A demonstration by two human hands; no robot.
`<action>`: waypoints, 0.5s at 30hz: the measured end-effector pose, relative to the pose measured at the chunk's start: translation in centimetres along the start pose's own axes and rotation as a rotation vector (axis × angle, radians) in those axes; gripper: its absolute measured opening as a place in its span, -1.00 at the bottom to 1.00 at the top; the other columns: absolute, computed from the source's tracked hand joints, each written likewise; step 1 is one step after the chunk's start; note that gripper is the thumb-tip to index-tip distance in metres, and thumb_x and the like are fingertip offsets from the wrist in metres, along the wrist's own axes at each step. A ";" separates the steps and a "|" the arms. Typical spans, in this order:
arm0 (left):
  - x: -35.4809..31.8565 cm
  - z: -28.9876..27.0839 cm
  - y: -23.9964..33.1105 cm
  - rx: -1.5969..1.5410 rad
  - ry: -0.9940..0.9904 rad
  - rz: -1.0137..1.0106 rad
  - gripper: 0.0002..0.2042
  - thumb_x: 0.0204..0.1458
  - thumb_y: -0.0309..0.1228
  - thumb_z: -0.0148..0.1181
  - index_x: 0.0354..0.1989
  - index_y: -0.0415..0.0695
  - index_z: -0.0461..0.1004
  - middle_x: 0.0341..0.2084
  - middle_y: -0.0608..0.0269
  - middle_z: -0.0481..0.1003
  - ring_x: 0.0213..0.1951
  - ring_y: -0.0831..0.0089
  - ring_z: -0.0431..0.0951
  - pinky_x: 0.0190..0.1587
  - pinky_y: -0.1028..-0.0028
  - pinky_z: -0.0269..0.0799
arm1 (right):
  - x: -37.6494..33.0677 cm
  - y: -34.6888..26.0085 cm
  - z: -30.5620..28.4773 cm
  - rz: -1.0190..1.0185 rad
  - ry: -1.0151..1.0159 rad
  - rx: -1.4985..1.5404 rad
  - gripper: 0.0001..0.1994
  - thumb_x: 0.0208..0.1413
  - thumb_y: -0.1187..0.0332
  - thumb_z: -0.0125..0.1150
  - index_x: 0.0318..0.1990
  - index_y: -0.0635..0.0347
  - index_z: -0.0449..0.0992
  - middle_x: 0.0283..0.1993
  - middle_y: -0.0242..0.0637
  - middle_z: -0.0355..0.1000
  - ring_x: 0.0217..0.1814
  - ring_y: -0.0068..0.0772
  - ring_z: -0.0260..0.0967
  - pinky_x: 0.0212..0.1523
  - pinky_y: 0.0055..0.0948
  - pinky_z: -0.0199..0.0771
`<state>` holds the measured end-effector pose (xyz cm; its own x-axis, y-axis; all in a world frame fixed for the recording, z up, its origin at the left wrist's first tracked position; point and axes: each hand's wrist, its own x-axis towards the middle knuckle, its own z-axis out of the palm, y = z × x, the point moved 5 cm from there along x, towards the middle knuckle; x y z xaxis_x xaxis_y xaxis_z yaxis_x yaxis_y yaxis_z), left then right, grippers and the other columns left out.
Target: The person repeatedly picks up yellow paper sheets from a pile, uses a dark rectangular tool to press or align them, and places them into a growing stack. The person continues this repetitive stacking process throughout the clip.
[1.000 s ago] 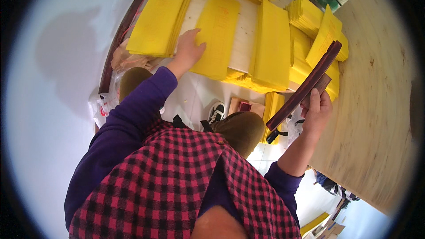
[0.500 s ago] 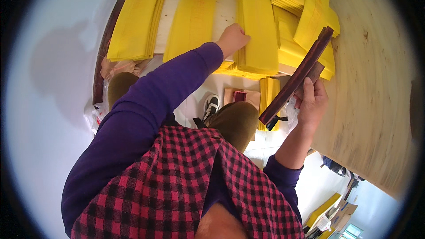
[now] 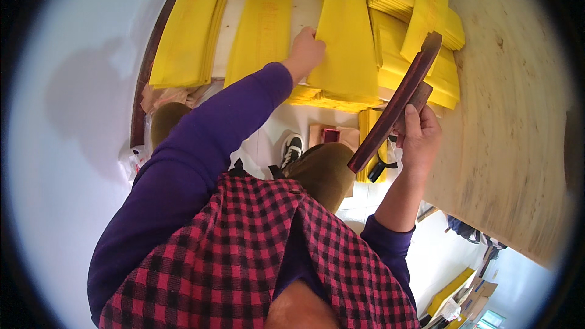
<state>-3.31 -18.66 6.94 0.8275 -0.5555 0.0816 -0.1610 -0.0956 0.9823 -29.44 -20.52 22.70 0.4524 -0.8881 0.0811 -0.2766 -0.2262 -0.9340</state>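
The left hand (image 3: 304, 53) is laid flat on the left edge of a yellow paper sheet (image 3: 345, 39) that tops a stack at about twelve o'clock from the person's chest, fingers spread narrowly and pressed on the paper rather than closed around it. The right hand (image 3: 419, 137), at about two o'clock, is wrapped around the lower part of a dark wooden bar (image 3: 396, 102), which is held tilted with its upper end pointing toward one o'clock over the stacks. More yellow stacks are spread across the pale tabletop (image 3: 304, 6): one flat pile (image 3: 263, 30) just left of the touched sheet, another pile (image 3: 186, 33) at eleven o'clock, and a fanned heap (image 3: 420, 30) at one o'clock. A large plywood board (image 3: 518, 116) fills the three o'clock side. The sheet is judged to be light, thin and floppy, easily creased, and likely to slide on the sheet beneath; it is best taken by an edge or corner with a light pinch. The bar is judged stiff and moderately heavy, well gripped near its lower end.
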 end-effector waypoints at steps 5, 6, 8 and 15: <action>-0.9 -5.5 -3.6 -0.190 -0.038 -0.124 -0.80 -0.04 -0.52 0.02 -0.23 -0.31 0.37 -0.40 0.13 0.48 -0.37 0.37 0.49 -0.33 0.43 0.41 | 0.3 0.2 2.1 0.005 -0.056 0.009 -0.85 0.08 0.37 0.12 -0.35 0.31 0.47 -0.62 -0.44 0.35 -0.72 -0.76 0.14 -0.75 -0.70 0.10; -1.3 -6.9 -4.1 -0.225 -0.011 -0.085 -0.81 -0.03 -0.52 0.02 -0.22 -0.31 0.36 -0.40 0.15 0.48 -0.37 0.39 0.49 -0.33 0.44 0.41 | 0.3 0.4 2.8 0.004 -0.075 -0.004 -0.85 0.07 0.37 0.13 -0.36 0.30 0.47 -0.62 -0.45 0.34 -0.71 -0.76 0.14 -0.75 -0.69 0.11; -2.9 -9.8 -5.6 -0.253 0.021 -0.104 -0.81 0.00 -0.54 0.02 -0.20 -0.30 0.34 -0.40 0.18 0.47 -0.38 0.42 0.48 -0.33 0.46 0.41 | 0.4 0.6 4.1 -0.003 -0.117 -0.026 -0.84 0.06 0.35 0.16 -0.38 0.29 0.47 -0.62 -0.47 0.34 -0.70 -0.77 0.15 -0.73 -0.68 0.14; -3.9 -13.9 -10.6 -0.102 -0.001 -0.266 -0.78 0.00 -0.53 0.08 -0.17 -0.32 0.31 -0.37 0.17 0.46 -0.37 0.46 0.48 -0.31 0.47 0.42 | 2.3 1.5 11.5 -0.044 -0.318 -0.171 -0.73 0.02 0.27 0.18 -0.47 0.36 0.43 -0.65 -0.38 0.33 -0.63 -0.65 0.22 -0.61 -0.55 0.27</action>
<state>2.64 -4.06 -1.44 0.8328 -0.5230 -0.1814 0.1169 -0.1541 0.9811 -19.03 -18.31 17.53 0.7007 -0.7133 -0.0173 -0.3763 -0.3488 -0.8583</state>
